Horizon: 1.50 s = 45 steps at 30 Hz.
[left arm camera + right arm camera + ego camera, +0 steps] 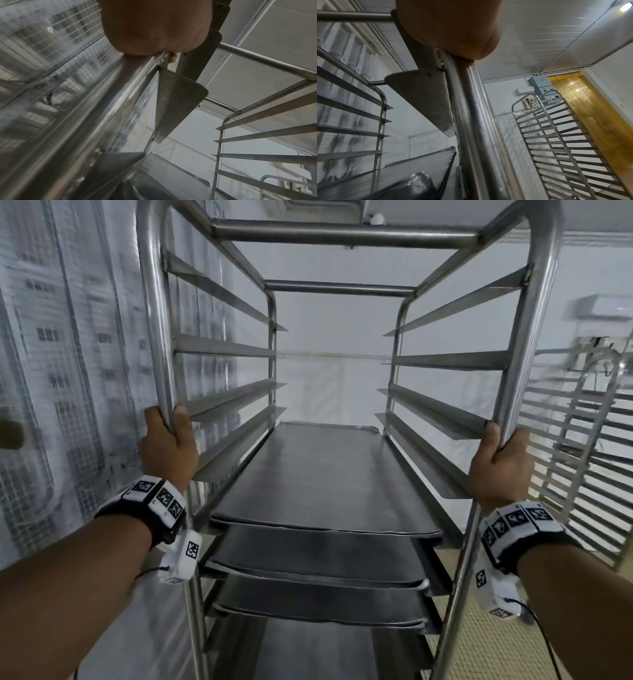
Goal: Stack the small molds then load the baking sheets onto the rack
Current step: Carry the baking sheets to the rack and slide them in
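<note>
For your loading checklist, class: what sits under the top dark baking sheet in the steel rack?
Under the top dark baking sheet in the steel rack, more dark sheets sit on lower runners, only their front edges showing. Their rear parts are covered.

The head camera is looking straight into the rack from close by. Each wrist camera is looking up along a side post from right under a hand. All three are showing the same rails and top baking sheet.
</note>
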{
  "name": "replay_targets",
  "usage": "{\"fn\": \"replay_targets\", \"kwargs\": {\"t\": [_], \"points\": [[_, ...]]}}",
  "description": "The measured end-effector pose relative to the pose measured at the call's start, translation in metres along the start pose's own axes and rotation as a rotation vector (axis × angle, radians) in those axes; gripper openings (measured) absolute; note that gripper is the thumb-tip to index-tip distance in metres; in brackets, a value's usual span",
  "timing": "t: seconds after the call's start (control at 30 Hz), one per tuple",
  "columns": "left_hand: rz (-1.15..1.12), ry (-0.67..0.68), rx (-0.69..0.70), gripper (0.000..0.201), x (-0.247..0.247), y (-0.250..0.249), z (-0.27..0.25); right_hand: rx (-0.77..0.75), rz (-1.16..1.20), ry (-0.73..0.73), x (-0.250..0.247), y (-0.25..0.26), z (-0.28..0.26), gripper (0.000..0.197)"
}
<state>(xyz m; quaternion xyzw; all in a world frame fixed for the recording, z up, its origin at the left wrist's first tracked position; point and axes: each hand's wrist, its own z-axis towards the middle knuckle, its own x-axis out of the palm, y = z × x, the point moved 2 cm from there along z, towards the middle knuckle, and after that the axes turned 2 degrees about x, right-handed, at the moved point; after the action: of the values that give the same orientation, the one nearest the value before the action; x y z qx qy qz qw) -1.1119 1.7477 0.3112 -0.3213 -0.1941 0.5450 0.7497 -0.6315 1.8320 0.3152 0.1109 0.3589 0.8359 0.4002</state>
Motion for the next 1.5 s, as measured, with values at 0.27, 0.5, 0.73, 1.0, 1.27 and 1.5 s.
{"fn": "replay_targets", "kwargs": {"t": [0.27, 0.5, 0.73, 1.0, 1.27, 1.5], "points": [[-0.003, -0.004, 0.035, 0.053, 0.027, -0.003, -0.001, 0.023, 0.005, 0.022, 0.015, -0.016, 0.018, 0.05], [-0.045, 0.03, 0.009, 0.051, 0.071, 0.008, 0.012, 0.021, 0.009, -0.017, 0.05, -0.034, 0.039, 0.05], [-0.045, 0.043, -0.006, 0.051, 0.123, 0.016, 0.023, 0.004, -0.017, -0.05, 0.09, -0.061, 0.07, 0.054], [-0.079, 0.032, 0.021, 0.048, 0.19, 0.018, 0.029, 0.053, -0.026, -0.052, 0.133, -0.1, 0.112, 0.052], [-0.073, 0.043, 0.011, 0.048, 0.269, 0.032, 0.052, 0.01, -0.028, -0.01, 0.189, -0.137, 0.148, 0.045], [-0.049, 0.039, 0.002, 0.05, 0.325, 0.047, 0.072, -0.014, -0.009, -0.012, 0.226, -0.155, 0.171, 0.04]]}}
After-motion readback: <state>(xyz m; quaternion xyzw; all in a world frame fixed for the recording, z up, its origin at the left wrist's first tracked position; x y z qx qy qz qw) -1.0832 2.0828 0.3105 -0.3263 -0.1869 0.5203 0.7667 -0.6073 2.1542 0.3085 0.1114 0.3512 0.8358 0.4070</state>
